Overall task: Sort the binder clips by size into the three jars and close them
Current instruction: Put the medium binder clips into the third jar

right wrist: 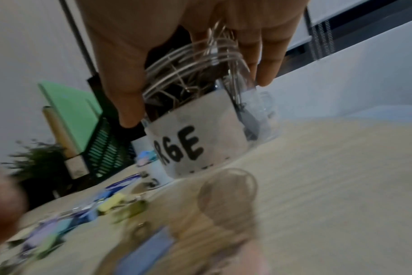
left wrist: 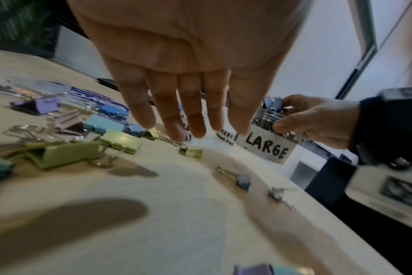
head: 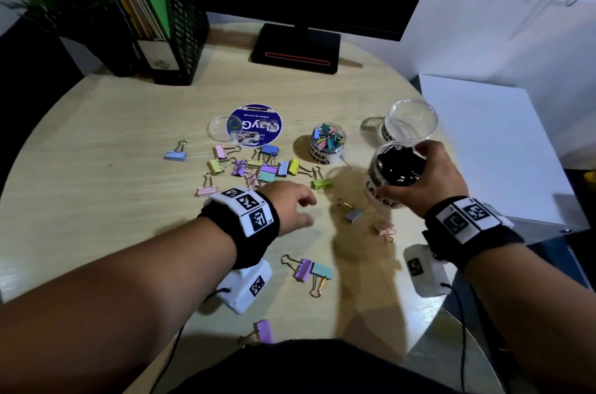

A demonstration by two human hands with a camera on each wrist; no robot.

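My right hand (head: 419,167) grips a clear jar labelled LARGE (head: 392,180) from above, fingers curled round its rim; black clips fill it. The wrist view shows the same jar (right wrist: 195,145) just above or on the table. My left hand (head: 303,209) hovers open over the table with straight fingers (left wrist: 188,121), holding nothing. A jar labelled SMALL (head: 327,143) holds coloured clips. A third clear jar (head: 409,121) stands behind. Pastel binder clips (head: 258,167) lie in a loose pile beyond my left hand.
Stray clips lie nearby: grey-blue (head: 353,214), pink (head: 385,229), a purple and teal pair (head: 312,269), purple (head: 264,330). A clear lid (head: 222,129) rests by a blue round sticker (head: 254,125). Monitor base (head: 295,50), mesh file holder (head: 174,22), white box (head: 490,142) at right.
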